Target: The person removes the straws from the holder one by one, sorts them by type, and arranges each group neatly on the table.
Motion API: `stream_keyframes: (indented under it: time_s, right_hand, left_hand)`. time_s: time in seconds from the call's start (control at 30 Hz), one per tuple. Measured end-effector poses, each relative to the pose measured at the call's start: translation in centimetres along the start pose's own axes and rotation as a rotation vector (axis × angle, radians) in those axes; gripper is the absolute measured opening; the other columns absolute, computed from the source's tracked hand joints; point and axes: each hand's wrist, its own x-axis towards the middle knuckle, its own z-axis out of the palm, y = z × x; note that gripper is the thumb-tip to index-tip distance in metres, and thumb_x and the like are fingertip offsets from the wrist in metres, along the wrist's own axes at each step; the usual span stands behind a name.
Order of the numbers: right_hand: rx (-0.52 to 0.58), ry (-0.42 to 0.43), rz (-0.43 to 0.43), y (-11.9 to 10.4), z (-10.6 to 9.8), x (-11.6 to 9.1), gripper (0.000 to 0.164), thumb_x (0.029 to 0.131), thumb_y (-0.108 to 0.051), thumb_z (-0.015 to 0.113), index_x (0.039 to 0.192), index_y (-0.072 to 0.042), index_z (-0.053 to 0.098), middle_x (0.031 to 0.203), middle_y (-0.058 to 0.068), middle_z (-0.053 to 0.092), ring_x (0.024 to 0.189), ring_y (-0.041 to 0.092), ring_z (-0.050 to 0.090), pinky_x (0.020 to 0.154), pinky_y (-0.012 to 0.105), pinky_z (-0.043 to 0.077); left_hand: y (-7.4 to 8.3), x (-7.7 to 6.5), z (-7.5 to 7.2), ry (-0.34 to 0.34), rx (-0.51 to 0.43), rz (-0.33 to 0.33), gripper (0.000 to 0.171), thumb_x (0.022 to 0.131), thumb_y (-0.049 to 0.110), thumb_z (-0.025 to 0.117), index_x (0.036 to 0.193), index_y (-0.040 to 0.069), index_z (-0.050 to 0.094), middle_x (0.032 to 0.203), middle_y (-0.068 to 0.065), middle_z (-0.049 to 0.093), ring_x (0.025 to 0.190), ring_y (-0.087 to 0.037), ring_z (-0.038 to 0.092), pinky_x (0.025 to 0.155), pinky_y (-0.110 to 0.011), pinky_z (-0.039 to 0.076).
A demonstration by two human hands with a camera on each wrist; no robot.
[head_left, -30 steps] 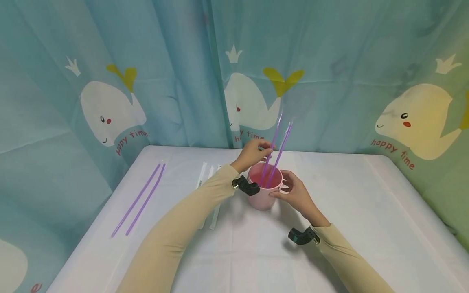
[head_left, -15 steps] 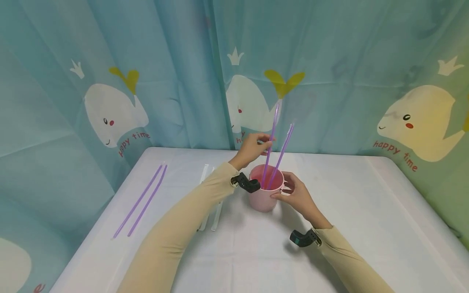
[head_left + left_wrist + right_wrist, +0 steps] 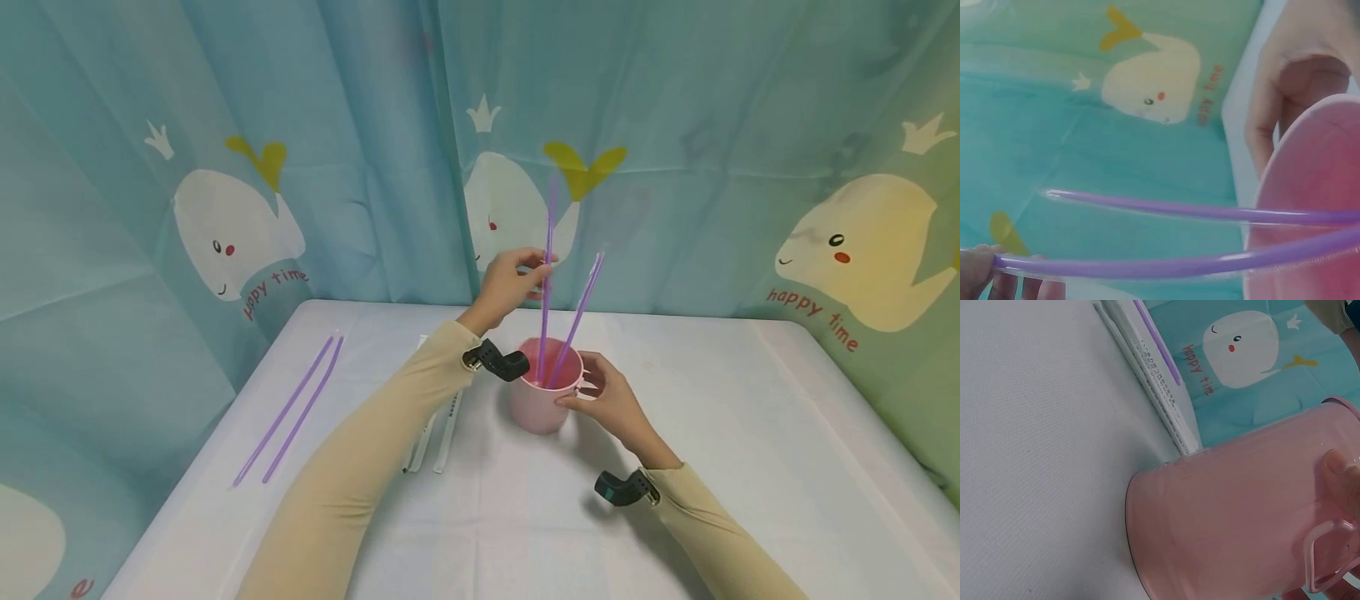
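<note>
My left hand (image 3: 510,283) pinches a purple straw (image 3: 544,321) in clear wrapping, between thumb and fingers. The straw stands nearly upright, its lower end inside the pink cup (image 3: 537,413). A second wrapped purple straw (image 3: 576,317) leans to the right in the same cup. With thumb and fingers at the rim and handle side, my right hand (image 3: 611,408) holds the cup upright on the table. In the left wrist view both straws reach out past the cup's rim (image 3: 1266,181). The right wrist view shows the cup's wall (image 3: 1229,500) and its small handle (image 3: 1311,559).
Two more wrapped purple straws (image 3: 283,410) lie side by side on the left of the white table (image 3: 480,533). Several white paper-wrapped sticks (image 3: 448,433) lie left of the cup, partly under my left forearm. A blue whale-print curtain (image 3: 375,100) stands behind the table.
My left hand has risen and moved slightly left, drawing its straw higher and more upright in the cup. The right hand and the cup have stayed in place.
</note>
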Motion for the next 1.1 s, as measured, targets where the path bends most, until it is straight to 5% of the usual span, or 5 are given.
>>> stream_keyframes:
  time_s: [0.3, 0.53, 0.9, 1.1]
  right_hand:
    - [-0.001, -0.001, 0.011, 0.0, 0.0, 0.0, 0.072, 0.073, -0.011, 0.08, 0.133, 0.001, 0.042, 0.134, 0.023, 0.051, 0.122, 0.039, 0.052, 0.097, 0.05, 0.047]
    - [0.008, 0.003, 0.019, 0.0, 0.1, 0.0, 0.072, 0.072, -0.011, 0.081, 0.133, 0.001, 0.043, 0.133, 0.023, 0.052, 0.121, 0.039, 0.053, 0.097, 0.05, 0.048]
    - [0.024, 0.002, 0.019, 0.0, 0.1, 0.0, 0.072, 0.072, -0.009, 0.08, 0.133, 0.001, 0.043, 0.133, 0.023, 0.052, 0.119, 0.039, 0.054, 0.098, 0.049, 0.048]
    - [0.035, -0.002, 0.019, -0.3, 0.1, 0.0, 0.072, 0.072, -0.008, 0.08, 0.133, 0.001, 0.043, 0.133, 0.024, 0.052, 0.12, 0.038, 0.053, 0.097, 0.049, 0.048]
  left_hand:
    - [0.4, -0.4, -1.4, 0.054, -0.062, 0.022, 0.028, 0.094, 0.012, 0.055, 0.12, 0.005, 0.062, 0.104, -0.016, 0.062, 0.087, -0.025, 0.068, 0.073, -0.031, 0.059]
    - [0.4, -0.7, -2.8, 0.075, -0.118, 0.021, 0.028, 0.093, 0.011, 0.057, 0.119, 0.0, 0.062, 0.102, -0.016, 0.061, 0.077, -0.011, 0.062, 0.076, -0.034, 0.058]
    - [0.5, -1.7, -4.7, 0.131, -0.127, -0.049, 0.028, 0.091, 0.012, 0.061, 0.115, -0.001, 0.064, 0.109, -0.018, 0.065, 0.082, -0.017, 0.066, 0.073, -0.027, 0.058]
    - [-0.1, -2.6, -5.8, 0.136, -0.116, -0.082, 0.027, 0.091, 0.011, 0.061, 0.113, -0.003, 0.063, 0.109, -0.021, 0.065, 0.076, -0.006, 0.063, 0.076, -0.029, 0.058]
